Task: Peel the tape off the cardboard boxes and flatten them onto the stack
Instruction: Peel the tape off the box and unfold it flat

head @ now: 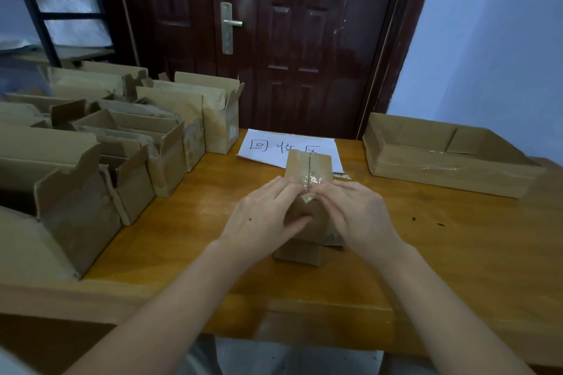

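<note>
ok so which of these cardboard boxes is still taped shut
The small cardboard box under both hands at the table's middle: clear tape runs along its closed seam. The boxes on the left stand open-topped.

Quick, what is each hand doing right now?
Left hand: grips the small box.
Right hand: fingers pinch the tape at the box's top seam.

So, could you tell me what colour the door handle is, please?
Silver metal, on the dark brown door; the door handle shows best in the head view.
</note>
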Tool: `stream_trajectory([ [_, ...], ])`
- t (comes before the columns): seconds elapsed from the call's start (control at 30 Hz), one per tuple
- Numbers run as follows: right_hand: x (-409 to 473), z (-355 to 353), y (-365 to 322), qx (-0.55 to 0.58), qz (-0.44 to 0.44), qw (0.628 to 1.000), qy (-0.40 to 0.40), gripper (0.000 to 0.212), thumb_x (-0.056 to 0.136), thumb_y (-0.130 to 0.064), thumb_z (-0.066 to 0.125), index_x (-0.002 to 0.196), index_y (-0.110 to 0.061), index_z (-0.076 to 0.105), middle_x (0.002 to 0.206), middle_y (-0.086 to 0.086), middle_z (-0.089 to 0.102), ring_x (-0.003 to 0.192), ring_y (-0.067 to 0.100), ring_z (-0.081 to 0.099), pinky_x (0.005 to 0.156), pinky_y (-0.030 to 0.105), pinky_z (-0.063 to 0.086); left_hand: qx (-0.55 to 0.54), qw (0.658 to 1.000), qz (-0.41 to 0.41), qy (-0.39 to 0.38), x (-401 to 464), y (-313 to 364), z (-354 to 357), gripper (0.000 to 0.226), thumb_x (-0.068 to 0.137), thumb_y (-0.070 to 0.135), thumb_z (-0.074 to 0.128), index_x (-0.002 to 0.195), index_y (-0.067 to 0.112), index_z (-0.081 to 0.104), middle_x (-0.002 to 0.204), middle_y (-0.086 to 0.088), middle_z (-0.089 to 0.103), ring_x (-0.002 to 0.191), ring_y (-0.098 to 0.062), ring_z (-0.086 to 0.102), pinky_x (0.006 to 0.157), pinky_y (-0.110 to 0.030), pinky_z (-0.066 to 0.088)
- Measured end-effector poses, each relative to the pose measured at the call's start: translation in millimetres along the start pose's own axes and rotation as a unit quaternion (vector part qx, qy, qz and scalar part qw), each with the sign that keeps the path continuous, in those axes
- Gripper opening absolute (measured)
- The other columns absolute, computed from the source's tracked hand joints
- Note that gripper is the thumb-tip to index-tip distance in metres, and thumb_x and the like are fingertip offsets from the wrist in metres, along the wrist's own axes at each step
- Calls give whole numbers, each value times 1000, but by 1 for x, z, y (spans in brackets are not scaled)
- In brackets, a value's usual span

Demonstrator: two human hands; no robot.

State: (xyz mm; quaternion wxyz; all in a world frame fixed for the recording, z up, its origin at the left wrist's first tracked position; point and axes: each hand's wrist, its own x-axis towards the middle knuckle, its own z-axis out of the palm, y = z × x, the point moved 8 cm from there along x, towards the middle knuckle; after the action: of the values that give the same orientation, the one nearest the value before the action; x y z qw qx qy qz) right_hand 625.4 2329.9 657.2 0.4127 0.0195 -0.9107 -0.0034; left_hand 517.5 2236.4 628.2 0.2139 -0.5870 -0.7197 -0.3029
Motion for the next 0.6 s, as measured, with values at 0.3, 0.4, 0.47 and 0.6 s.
stream_trajectory([
  [0.3,25,13,-12,-119,-72,988,-60,25,96,-24,62,117,-24,74,110,-2,77,96,18,75,69,34,61,-39,989,-140,-28,13,-31,8,55,90,34,77,139,33,51,138,10,62,130,-15,55,113,-40,45],
  [0.4,32,16,-10,-122,-27,989,-84,25,92,-28,61,111,-27,77,110,-8,77,88,13,74,59,33,58,-73,987,-134,-42,9,-26,14,61,93,39,71,145,34,41,157,11,46,138,-11,50,113,-42,46],
  [0.47,38,18,-12,-128,4,986,-103,31,89,-36,54,107,-29,78,99,-12,77,74,11,71,52,29,52,-109,981,-151,-47,8,-25,18,71,89,50,71,148,36,34,165,13,33,141,-10,46,113,-40,46],
  [0.6,48,24,-9,-171,37,972,-153,30,99,-47,52,124,-38,66,92,-13,75,74,13,70,58,30,52,-118,969,-217,-3,8,-26,26,92,83,63,73,156,33,26,163,15,35,144,-6,38,114,-34,41],
])
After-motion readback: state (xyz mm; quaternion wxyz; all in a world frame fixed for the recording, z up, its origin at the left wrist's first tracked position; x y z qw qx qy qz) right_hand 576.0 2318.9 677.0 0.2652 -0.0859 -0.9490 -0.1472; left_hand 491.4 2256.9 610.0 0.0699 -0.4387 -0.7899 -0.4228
